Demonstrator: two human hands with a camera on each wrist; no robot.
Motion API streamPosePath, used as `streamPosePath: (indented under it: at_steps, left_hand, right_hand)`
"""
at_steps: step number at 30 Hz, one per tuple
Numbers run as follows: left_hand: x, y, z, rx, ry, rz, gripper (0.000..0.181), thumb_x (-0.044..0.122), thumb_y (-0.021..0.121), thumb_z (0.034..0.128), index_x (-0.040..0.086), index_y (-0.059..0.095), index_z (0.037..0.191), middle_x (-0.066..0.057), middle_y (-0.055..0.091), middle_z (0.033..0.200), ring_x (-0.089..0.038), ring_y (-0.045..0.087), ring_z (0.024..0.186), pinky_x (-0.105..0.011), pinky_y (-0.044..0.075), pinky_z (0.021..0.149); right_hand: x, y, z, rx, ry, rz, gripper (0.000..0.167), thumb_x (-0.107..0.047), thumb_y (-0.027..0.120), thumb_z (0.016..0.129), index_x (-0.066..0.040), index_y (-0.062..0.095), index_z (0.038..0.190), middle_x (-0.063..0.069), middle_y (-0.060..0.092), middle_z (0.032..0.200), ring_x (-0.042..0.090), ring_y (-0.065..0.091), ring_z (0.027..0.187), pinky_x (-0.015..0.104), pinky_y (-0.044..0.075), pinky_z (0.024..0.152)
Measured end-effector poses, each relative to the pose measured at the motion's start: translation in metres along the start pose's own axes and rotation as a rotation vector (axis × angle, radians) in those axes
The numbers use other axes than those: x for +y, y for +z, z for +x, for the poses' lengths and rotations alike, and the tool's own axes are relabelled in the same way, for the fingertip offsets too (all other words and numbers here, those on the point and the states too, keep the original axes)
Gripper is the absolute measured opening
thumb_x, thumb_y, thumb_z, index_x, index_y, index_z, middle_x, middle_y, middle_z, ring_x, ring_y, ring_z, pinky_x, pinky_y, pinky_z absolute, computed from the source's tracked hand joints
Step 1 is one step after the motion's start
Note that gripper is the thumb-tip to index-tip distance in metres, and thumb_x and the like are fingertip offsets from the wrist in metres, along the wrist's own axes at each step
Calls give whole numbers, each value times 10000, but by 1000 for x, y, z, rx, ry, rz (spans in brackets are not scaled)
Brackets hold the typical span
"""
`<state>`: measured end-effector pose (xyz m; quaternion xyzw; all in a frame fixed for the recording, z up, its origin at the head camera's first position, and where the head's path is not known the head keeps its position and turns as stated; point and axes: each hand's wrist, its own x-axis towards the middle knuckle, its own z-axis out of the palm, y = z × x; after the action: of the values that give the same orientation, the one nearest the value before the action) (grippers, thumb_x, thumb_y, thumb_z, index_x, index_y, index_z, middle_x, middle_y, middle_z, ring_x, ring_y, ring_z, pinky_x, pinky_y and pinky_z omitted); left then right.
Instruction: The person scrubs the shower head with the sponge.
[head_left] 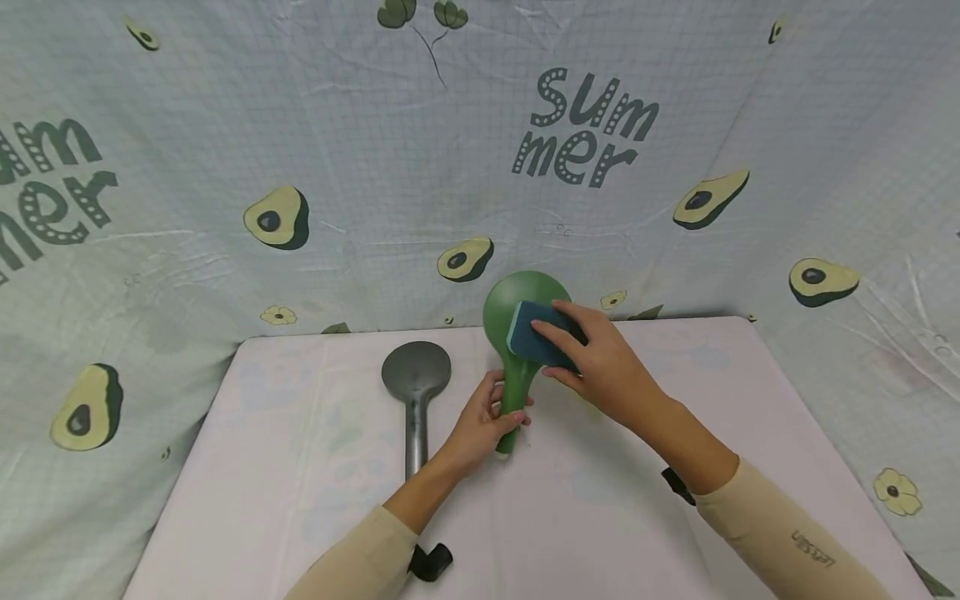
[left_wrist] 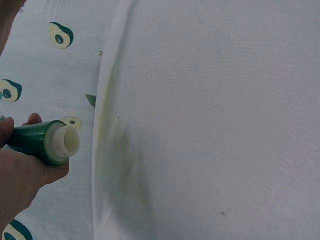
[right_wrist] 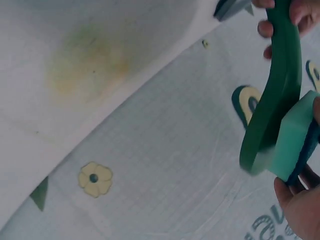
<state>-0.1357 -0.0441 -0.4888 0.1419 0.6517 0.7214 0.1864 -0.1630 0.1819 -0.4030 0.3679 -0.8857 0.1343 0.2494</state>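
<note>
Wiping of the green shower head [head_left: 521,292] with the sponge [head_left: 546,335] looks to be under way: the sponge lies over the lower right of the round head, at about four o'clock on it. Taking the left hand [head_left: 478,427] as the dial's centre in the head view, that round head stands near twelve, the right hand [head_left: 606,362] at two, and a grey shower head [head_left: 416,367] at ten, lying on the table [head_left: 600,517] and held by neither hand. The left hand grips the green handle, its fingers wrapped about it; the right hand pinches the sponge between thumb and fingers. How much surface is wiped and how much is left cannot be judged, nor whether the grey one has had its turn, since no clear mark shows on either. The left wrist view shows what the head view barely hints at, a pale open collar [left_wrist: 67,142] at the handle's end. The right wrist view gives the sponge's layers, a turquoise side [right_wrist: 294,134] towards the green shower head and a dark blue backing [right_wrist: 307,151] towards the palm; blur there makes the exact contact uncertain.
</note>
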Motion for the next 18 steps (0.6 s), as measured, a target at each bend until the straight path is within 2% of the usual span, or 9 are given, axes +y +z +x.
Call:
streamPosePath:
  at_steps: [5,7,9,14,18]
  left_hand:
    - [2,1,-3,6,15,20,639,-44,569,1014,73,314,1589,-265,544,1370,-278,685,1055,-290,556,903]
    - [3,2,-4,21,16,39,609,-23,578,1013,48,336,1568,-239,533,1380,-240,674,1069,-312,571,914]
    - [3,2,-5,34,20,47,574,-2,593,1012,22,364,1539,-233,521,1393,-265,666,1110,-342,581,934]
    - [2,2,-5,39,43,66,620,4,623,1003,28,345,1557,-245,516,1416,-395,652,1183,-341,594,948]
    - [3,1,-5,3,87,59,731,-10,646,993,107,287,1619,-258,526,1432,-509,616,1220,-285,588,936]
  right_hand:
    - [-17,10,0,32,-160,-83,724,-340,908,779,-165,619,1420,254,544,1418,423,611,1194,553,563,968]
    - [-24,13,0,32,-201,-110,693,-360,901,788,-182,637,1404,244,561,1407,409,617,1187,535,573,960]
    - [-30,14,0,21,-227,-139,646,-379,883,815,-204,651,1391,231,572,1408,395,616,1197,517,569,981]
    - [-30,14,10,58,-234,-165,604,-372,877,829,-217,667,1374,225,583,1409,390,619,1198,505,568,990]
    - [-20,4,29,105,-176,-91,608,-318,866,841,-197,650,1396,250,550,1436,425,591,1237,548,537,1031]
